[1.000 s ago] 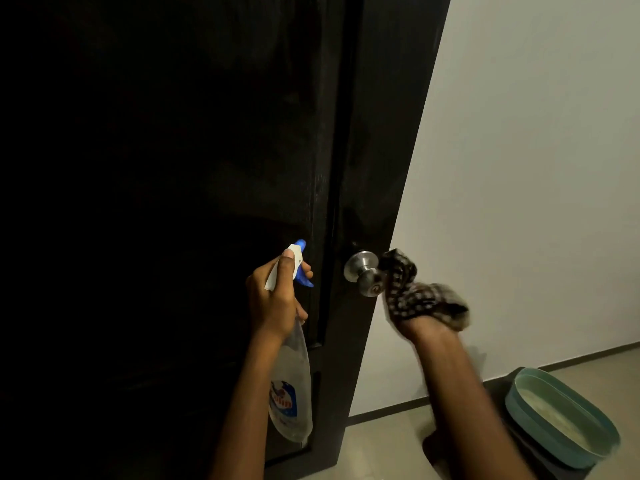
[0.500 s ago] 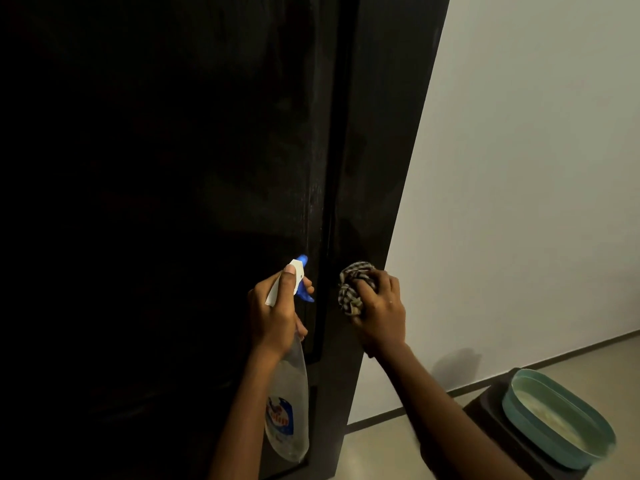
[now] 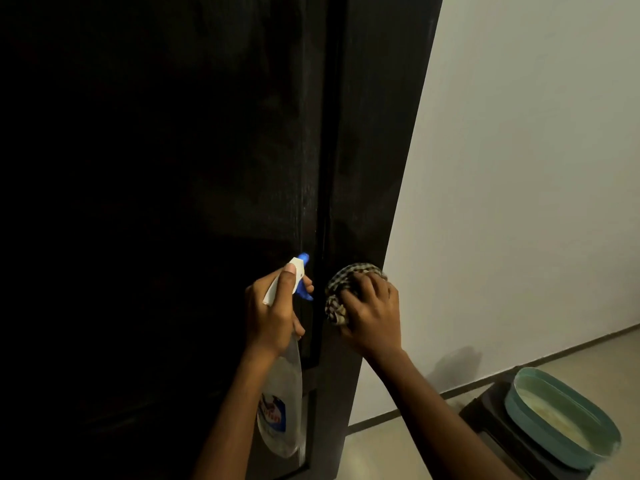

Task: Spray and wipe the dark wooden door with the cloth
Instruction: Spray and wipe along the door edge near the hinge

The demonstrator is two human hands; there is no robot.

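Note:
The dark wooden door point(image 3: 214, 150) fills the left and middle of the view, its edge running down to the floor. My left hand point(image 3: 273, 317) grips the neck of a clear spray bottle point(image 3: 282, 414) with a white and blue trigger head, nozzle close to the door panel. My right hand point(image 3: 372, 313) holds a bunched checkered cloth point(image 3: 341, 289) wrapped over the spot on the door's right stile where the knob sits. The knob itself is hidden under cloth and hand.
A pale wall point(image 3: 519, 168) stands right of the door, with a dark skirting strip along the tiled floor. At the lower right a teal oval basin point(image 3: 519, 396) sits on a dark stool point(image 3: 485, 414).
My right hand brought the cloth from beside the metal knob onto it and now covers it. The left hand with the bottle stays nearly where it was.

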